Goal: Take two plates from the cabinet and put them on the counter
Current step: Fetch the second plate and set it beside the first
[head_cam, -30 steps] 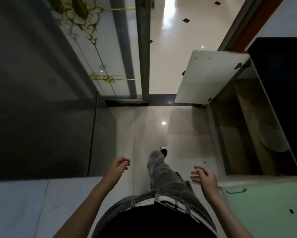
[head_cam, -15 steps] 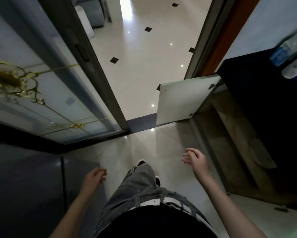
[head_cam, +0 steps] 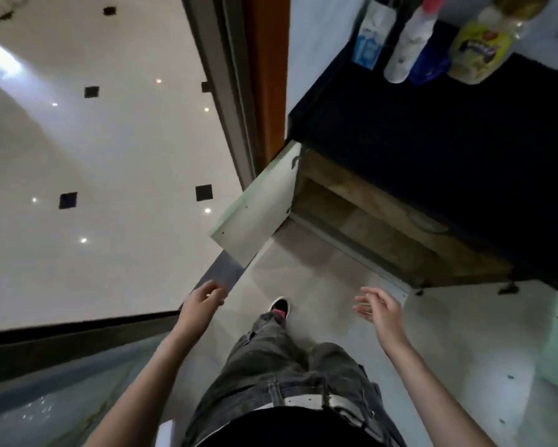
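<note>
A low cabinet stands open under a black counter on my right, its pale door swung out over the floor. Inside on the wooden shelf a pale plate shows only as a curved edge, mostly hidden by the counter's overhang. My left hand hangs empty with loosely curled fingers above the floor. My right hand is empty with fingers spread, below and in front of the cabinet opening, not touching it.
Several bottles and a yellow jar stand at the counter's far end. A doorway with an orange frame leads to a glossy tiled floor. A second pale cabinet door lies at lower right.
The view has swung right, so the counter and its bottles have come into view and the glass door has left it. Both hands stay empty; the right one is nearer the cabinet.
</note>
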Motion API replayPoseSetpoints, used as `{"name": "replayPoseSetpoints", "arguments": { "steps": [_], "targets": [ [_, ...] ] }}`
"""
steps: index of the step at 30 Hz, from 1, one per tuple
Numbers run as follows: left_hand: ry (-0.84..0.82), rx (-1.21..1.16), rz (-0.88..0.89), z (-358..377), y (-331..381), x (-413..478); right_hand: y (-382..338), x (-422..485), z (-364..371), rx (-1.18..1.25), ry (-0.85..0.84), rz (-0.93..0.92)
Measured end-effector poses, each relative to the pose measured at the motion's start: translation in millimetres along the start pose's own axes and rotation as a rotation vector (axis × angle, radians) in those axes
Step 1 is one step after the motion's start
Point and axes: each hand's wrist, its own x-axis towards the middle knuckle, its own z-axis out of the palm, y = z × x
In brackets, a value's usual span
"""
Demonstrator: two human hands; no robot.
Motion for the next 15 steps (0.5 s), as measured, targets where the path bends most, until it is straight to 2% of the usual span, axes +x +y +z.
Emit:
{"name": "replayPoseSetpoints", "arguments": {
  "steps": [4, 7, 15],
  "targets": [
    [-0.167, 0.154, 0.157, 28, 57, 57, 0, 13, -18, 0.131, 0.16, 0.045],
    [-0.29, 0.205, 0.194, 67, 96, 89, -2, 32, -36, 0.216, 0.27, 0.059],
    [-0.498, 0.297, 0.317, 221, 144, 176, 25, 143, -79, 0.349, 0.484, 0.019]
  ]
}}
